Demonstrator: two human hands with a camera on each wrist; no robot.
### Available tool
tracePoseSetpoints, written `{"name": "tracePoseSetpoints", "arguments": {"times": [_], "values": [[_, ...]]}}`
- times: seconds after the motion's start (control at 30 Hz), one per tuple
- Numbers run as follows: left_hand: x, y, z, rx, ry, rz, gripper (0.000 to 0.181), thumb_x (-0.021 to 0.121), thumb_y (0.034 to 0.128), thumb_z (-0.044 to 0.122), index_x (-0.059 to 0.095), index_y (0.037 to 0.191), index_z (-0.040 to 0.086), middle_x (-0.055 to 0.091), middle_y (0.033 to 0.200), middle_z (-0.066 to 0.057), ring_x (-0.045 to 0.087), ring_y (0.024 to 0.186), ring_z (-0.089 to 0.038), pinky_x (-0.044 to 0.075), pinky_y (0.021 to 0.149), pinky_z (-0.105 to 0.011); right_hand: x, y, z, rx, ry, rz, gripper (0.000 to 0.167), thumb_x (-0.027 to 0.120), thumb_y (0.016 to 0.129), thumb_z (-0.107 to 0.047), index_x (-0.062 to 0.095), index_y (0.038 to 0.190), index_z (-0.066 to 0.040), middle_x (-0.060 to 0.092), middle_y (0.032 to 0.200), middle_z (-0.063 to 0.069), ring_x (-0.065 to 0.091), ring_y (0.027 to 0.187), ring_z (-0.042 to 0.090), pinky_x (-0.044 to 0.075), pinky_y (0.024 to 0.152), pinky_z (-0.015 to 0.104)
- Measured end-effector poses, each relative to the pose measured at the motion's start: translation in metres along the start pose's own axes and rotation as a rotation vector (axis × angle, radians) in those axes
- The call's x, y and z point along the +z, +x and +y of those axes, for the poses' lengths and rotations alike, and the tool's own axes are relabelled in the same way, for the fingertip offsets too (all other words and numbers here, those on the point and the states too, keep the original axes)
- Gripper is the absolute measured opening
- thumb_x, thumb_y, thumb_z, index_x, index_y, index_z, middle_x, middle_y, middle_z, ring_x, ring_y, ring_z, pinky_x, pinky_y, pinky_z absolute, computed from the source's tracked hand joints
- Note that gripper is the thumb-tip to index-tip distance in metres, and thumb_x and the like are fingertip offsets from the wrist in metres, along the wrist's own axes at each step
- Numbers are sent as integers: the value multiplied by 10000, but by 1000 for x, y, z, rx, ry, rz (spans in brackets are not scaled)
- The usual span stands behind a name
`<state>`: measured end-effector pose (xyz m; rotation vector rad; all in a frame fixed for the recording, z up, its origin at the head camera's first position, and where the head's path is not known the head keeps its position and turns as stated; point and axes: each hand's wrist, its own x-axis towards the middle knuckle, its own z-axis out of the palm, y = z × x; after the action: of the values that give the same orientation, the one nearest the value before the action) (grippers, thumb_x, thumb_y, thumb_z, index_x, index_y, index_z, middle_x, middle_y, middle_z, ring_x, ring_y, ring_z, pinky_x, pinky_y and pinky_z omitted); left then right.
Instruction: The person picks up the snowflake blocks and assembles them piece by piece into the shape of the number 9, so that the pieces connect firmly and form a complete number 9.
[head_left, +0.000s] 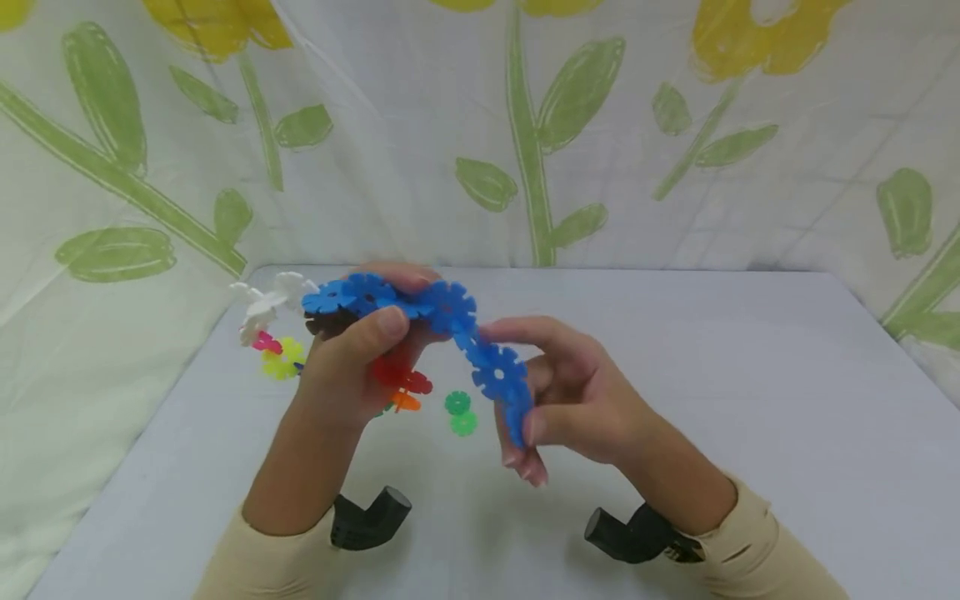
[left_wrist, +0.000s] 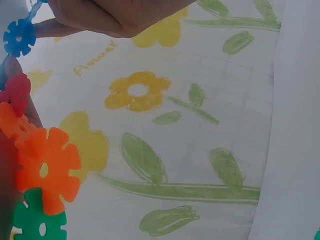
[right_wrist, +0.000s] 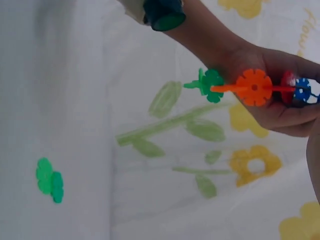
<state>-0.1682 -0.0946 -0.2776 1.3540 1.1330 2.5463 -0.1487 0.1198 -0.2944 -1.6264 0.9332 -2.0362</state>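
My left hand (head_left: 337, 375) grips a chain of interlocking flower-shaped plastic discs, its thumb on the blue discs (head_left: 447, 307). The blue run bends down to the right, where my right hand (head_left: 585, 396) pinches its lower end between thumb and fingers. White discs (head_left: 262, 310) and a black disc (head_left: 327, 322) show left of the left hand, with pink and yellow discs (head_left: 283, 360) lower. Below its palm hang a red disc (head_left: 417, 383) and an orange disc (left_wrist: 52, 167), joined to a green disc (left_wrist: 32, 220). The left hand hides part of the chain.
Two overlapping green discs (head_left: 461, 412) lie on the white tabletop (head_left: 712, 375), apart from the chain. Behind the table hangs a white cloth (head_left: 397, 167) printed with yellow flowers and green leaves. A black camera mount sits on each wrist.
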Motion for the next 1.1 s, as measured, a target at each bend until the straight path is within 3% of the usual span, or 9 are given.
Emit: {"name": "tracePoseSetpoints", "arguments": {"times": [0.13, 0.33, 0.5, 0.8, 1.1], "values": [[2, -2, -7, -50, -11, -78, 234, 695, 948, 210, 702, 1158, 108, 679, 1088, -59, 684, 930, -190, 568, 854, -312, 0, 0, -5, 19, 38, -119, 543, 562, 1014, -38, 378, 1520, -105, 548, 746, 355, 606, 526, 370, 565, 477, 394], [9, -5, -13, -108, -34, -64, 226, 682, 964, 234, 706, 1169, 142, 693, 1106, -23, 690, 963, -161, 558, 877, -308, 2, 5, 1, 11, 136, -202, 424, 551, 1014, -41, 424, 1407, -134, 505, 697, 361, 570, 494, 371, 545, 464, 387], [14, -5, -13, -125, -21, -51, 219, 684, 963, 230, 721, 1159, 142, 705, 1085, -21, 698, 942, -158, 561, 870, -309, 3, 7, 5, -33, 145, -220, 381, 547, 1014, -54, 438, 1376, -106, 505, 669, 353, 577, 488, 366, 539, 454, 377], [15, -7, -9, -83, 144, -36, 228, 696, 953, 252, 738, 1136, 122, 702, 1091, -54, 705, 906, -190, 582, 828, -350, -1, 4, 14, -53, 138, -227, 362, 531, 1028, -91, 451, 1377, -143, 513, 639, 335, 583, 477, 369, 522, 434, 349], [15, -6, -10, -27, 167, -74, 228, 684, 953, 240, 741, 1152, 144, 706, 1097, -46, 687, 936, -202, 581, 830, -350, -3, 0, 24, -72, 150, -191, 369, 529, 1028, -56, 485, 1376, -170, 495, 614, 296, 558, 452, 340, 481, 393, 326]]}}
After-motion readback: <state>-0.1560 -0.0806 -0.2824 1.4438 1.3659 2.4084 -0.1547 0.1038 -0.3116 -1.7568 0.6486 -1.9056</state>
